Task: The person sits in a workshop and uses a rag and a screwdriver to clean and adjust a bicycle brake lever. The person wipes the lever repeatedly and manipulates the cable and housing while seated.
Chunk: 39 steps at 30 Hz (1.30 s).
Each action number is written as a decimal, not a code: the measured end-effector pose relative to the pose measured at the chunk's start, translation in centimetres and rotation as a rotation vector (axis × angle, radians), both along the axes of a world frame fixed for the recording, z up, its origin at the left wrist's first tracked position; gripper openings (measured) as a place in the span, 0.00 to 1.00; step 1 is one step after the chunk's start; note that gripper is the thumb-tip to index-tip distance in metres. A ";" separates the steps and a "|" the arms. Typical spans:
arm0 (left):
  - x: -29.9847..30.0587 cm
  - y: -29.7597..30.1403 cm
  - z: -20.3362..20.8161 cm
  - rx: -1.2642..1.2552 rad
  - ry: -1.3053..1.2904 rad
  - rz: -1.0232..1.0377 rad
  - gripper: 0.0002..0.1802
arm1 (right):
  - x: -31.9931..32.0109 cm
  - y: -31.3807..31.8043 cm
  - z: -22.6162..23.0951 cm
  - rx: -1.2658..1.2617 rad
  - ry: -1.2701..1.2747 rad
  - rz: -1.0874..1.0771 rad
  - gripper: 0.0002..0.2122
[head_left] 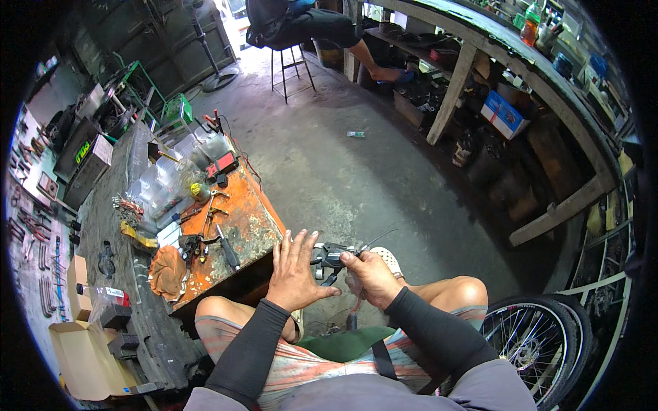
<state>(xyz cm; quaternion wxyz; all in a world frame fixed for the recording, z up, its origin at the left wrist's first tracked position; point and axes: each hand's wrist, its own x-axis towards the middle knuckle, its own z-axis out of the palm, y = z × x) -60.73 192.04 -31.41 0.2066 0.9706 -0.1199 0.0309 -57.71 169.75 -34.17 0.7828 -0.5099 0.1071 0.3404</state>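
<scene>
Above my lap, my right hand (375, 279) is closed around a black and silver bicycle brake-and-shift lever (332, 257), its thumb on top. A thin cable (381, 238) sticks out past it to the upper right. My left hand (293, 272) is beside the lever's left end, its fingers stretched and spread, holding nothing. Whether its fingers touch the lever I cannot tell. Below my right hand a dark, handle-like thing (351, 320) points down; what it joins is hidden.
Left of me, an orange worn bench (250, 218) bears a screwdriver (227, 248), an orange-brown rag (168, 272) and clear plastic bins (164, 185). Bicycle wheels (531, 346) stand at my right. A person (308, 27) sits on a stool (291, 72) ahead. A long workbench (466, 89) runs along the right.
</scene>
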 end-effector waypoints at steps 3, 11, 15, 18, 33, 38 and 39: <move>0.3 0.3 0.0 0.040 0.048 -0.005 0.68 | -0.3 0.5 0.3 0.011 0.013 -0.014 0.17; 0.2 -0.2 0.7 0.007 -0.024 -0.020 0.58 | -0.2 1.7 -1.2 0.019 -0.102 -0.132 0.15; 0.1 -0.5 1.5 -0.007 -0.028 -0.031 0.58 | -0.1 1.0 -1.3 -0.001 -0.085 -0.057 0.15; 0.1 -0.6 1.8 -0.008 -0.044 -0.031 0.58 | -0.1 0.8 -0.7 0.030 -0.055 -0.047 0.15; 0.3 -0.5 1.0 -0.033 -0.087 -0.022 0.67 | 0.0 1.3 -0.9 -0.014 -0.065 -0.125 0.17; 0.3 0.1 0.5 -0.071 -0.138 -0.098 0.68 | 0.1 0.4 2.1 -0.052 0.040 0.085 0.19; 0.3 0.2 0.4 -0.074 -0.133 -0.119 0.68 | 0.2 0.3 2.5 -0.051 0.027 0.081 0.19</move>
